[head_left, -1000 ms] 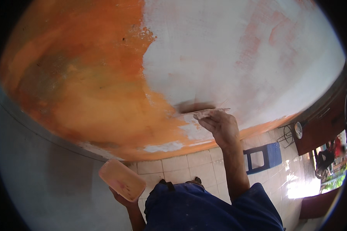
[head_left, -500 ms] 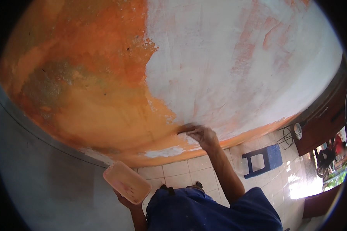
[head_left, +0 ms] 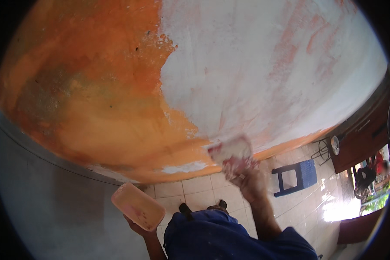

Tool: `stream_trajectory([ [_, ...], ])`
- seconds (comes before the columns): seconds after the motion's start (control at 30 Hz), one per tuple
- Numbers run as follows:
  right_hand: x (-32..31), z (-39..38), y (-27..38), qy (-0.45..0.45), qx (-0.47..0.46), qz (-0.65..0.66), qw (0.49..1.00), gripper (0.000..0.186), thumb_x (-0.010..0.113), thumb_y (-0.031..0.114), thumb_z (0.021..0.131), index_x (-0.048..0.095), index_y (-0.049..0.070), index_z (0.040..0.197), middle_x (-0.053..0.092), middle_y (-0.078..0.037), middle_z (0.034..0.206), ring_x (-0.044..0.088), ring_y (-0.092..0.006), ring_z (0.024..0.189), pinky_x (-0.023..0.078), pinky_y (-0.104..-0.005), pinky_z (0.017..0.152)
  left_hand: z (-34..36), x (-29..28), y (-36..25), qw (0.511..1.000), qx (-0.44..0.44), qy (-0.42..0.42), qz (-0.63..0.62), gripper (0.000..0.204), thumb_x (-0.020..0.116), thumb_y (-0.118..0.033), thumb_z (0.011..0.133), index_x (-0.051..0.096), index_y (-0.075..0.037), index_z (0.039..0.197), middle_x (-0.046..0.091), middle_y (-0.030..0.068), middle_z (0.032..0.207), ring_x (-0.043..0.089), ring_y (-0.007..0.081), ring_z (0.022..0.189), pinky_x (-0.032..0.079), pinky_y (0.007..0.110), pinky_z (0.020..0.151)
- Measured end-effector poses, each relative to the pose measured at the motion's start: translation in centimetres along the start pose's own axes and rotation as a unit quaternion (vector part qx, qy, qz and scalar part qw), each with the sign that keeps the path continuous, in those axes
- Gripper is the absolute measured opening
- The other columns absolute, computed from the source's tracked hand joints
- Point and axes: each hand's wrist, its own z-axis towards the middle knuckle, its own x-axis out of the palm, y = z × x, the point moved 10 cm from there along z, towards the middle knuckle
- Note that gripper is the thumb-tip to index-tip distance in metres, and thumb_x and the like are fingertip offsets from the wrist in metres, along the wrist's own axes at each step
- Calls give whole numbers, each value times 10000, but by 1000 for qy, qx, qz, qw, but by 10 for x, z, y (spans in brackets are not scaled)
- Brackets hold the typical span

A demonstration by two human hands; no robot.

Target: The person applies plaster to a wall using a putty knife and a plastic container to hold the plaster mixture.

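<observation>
Right hand [head_left: 252,184] is clamping the putty blade [head_left: 230,150] flat against the wall [head_left: 264,73], bare orange [head_left: 95,108] lying leftward.

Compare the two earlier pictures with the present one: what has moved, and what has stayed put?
The right hand has swept its flat, plaster-smeared scraper blade rightwards along the lower edge of the orange-and-white plastered wall, the blade's face now showing. The left hand holds the pink rectangular plastic tray low as before. The blue plastic stool has not moved.
</observation>
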Motion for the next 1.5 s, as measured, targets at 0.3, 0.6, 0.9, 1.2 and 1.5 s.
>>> stream_trajectory([
  [0.3,-24,109,-32,92,-164,-273,943,274,478,129,884,543,-127,954,608,-222,970,629,-325,929,534,-421,823,0,2,7,999,11,-30,29,800,719,-239,750,263,-59,1382,476,138,1193,575,251,960,543,367,775],
  [0.6,40,29,56,13,-76,-46,996,345,429,81,868,469,-169,1102,581,-251,1067,623,-351,947,540,-417,830,6,-13,7,998,20,-14,51,772,698,-247,769,269,-59,1382,474,137,1202,577,261,975,544,373,774],
  [0.9,-46,-14,-68,-20,53,33,998,417,499,-4,738,503,-132,1134,611,-219,1042,611,-305,963,522,-439,833,-3,-25,-2,986,56,-73,143,835,761,-260,694,307,-45,1362,479,134,1206,558,246,1006,520,362,797],
  [1.2,-51,-1,-74,-27,2,20,999,254,495,9,787,567,-89,1010,615,-183,953,604,-286,860,515,-403,724,1,9,20,996,-60,9,68,470,402,-422,959,414,-124,1323,490,61,1294,511,255,1141,425,427,965],
  [1.5,-47,0,-84,-22,55,104,993,233,517,16,734,593,-85,930,631,-146,841,596,-218,707,480,-324,637,-18,61,17,996,-83,-31,16,457,403,-368,972,384,-65,1313,520,80,1161,563,188,1008,511,332,829],
])
